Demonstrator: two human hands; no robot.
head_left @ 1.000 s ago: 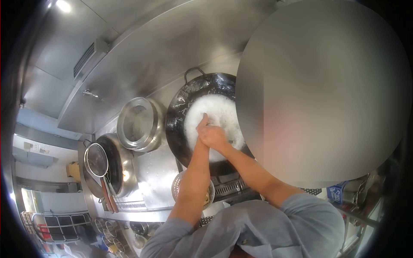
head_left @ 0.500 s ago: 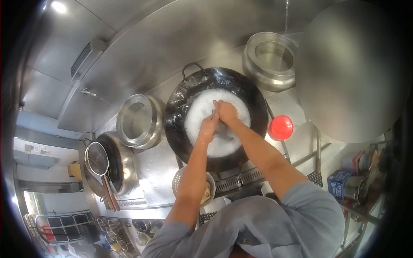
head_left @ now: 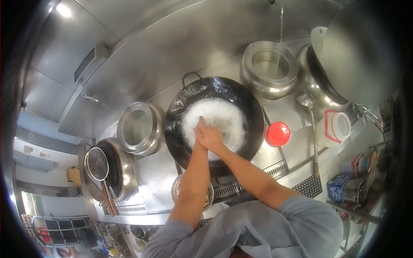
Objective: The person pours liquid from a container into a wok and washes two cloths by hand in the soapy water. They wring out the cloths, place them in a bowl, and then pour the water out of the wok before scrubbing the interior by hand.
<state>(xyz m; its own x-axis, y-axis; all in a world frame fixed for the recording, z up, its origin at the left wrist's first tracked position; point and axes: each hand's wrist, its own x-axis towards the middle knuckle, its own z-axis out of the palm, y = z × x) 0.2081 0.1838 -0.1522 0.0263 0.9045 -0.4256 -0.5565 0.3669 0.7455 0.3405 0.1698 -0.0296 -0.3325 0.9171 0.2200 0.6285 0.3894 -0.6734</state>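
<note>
A large black wok (head_left: pixel 254 107) holds white foamy liquid (head_left: pixel 230 114). My two hands are together over the front left part of the foam. My right hand (head_left: pixel 211 136) lies across my left hand and wrist, its fingers curled round them. From under it, part of my left hand (head_left: pixel 200 122) pokes out toward the far side; most of its fingers are hidden. No tool shows in either hand. Right of the wok stands a red round container (head_left: pixel 278 133). Below my left forearm is a perforated bowl (head_left: pixel 175 188), partly covered by the arm.
Water runs into a steel pot (head_left: pixel 269 88) at the back right. Another steel pot (head_left: pixel 157 124) stands left of the wok. A strainer (head_left: pixel 96 163) rests on a further pot. A ladle (head_left: pixel 315 133) lies at right, near a white tub (head_left: pixel 341 127). A blurred round shape covers the upper right.
My hands have moved left and nearer to me within the wok, the right now over the left wrist. The blurred round shape has shifted up and right, uncovering the ladle and white tub.
</note>
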